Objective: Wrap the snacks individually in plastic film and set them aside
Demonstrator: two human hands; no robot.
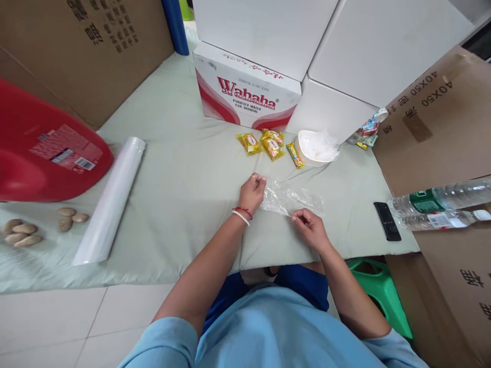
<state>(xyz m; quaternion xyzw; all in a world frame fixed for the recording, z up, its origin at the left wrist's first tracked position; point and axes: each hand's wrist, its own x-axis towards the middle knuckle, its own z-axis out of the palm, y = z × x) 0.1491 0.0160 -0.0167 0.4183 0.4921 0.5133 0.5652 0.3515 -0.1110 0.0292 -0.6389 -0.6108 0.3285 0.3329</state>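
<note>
A clear plastic bag (291, 199) lies on the pale green cloth (184, 179) in front of me. My left hand (252, 192), with a red string and a bead bracelet at the wrist, pinches the bag's upper left edge. My right hand (309, 226) pinches its lower right edge. Just beyond the bag lie several yellow snack packets (268, 144) and a white bowl (312, 148) lined with thin plastic.
A roll of clear bags (111, 202) lies at left, with a red plastic tub (42, 148) and several nuts (23, 232). White cartons and a Wahaha box (245, 94) stand behind. At right: a black remote (387, 221), two water bottles (441, 207), cardboard boxes, a green stool (378, 291).
</note>
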